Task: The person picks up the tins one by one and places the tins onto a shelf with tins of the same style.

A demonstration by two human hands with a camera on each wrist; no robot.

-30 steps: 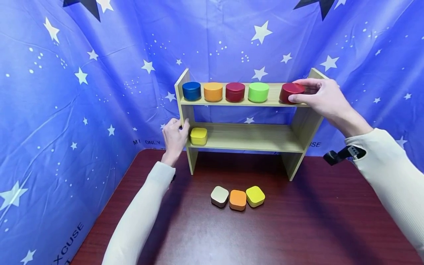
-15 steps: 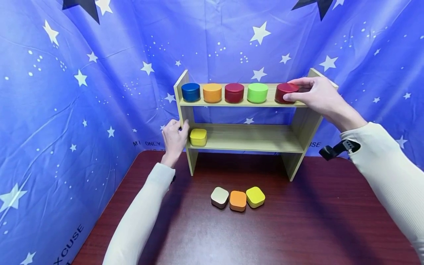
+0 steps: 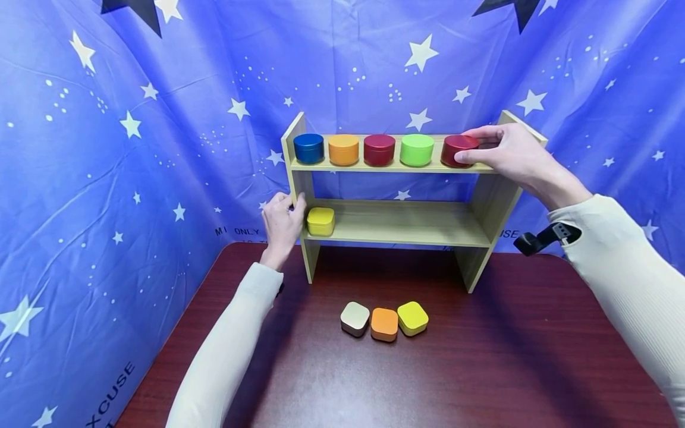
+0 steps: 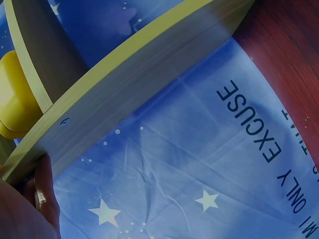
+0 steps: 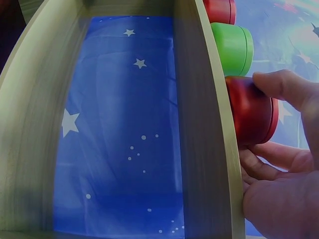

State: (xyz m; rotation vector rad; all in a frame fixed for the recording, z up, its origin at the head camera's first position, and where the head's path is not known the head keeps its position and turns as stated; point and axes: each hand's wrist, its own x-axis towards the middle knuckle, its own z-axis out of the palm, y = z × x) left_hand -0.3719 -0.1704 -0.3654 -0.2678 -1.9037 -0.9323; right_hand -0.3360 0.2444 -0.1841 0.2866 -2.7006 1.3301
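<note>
My right hand (image 3: 516, 156) pinches a round red tin (image 3: 458, 151) between thumb and fingers on the top board of a wooden shelf (image 3: 407, 221). In the right wrist view the same red tin (image 5: 251, 110) stands beside the green tin (image 5: 233, 49). Further left on that board are a green tin (image 3: 417, 150), another red tin (image 3: 379, 150), an orange tin (image 3: 343, 150) and a blue tin (image 3: 308, 148). At the shelf's left side panel (image 4: 104, 84), my left hand (image 3: 282, 226) grips the panel's edge. A square yellow tin (image 3: 320, 222) sits just inside it on the lower board.
On the dark red table (image 3: 455, 374), in front of the shelf, lie a white square tin (image 3: 355, 317), an orange square tin (image 3: 384, 324) and a yellow square tin (image 3: 412, 318). A blue star-printed cloth (image 3: 176, 119) hangs behind and to the left.
My right hand has slid the red tin leftward along the top board, nearer the green tin. The left hand has stayed at the side panel.
</note>
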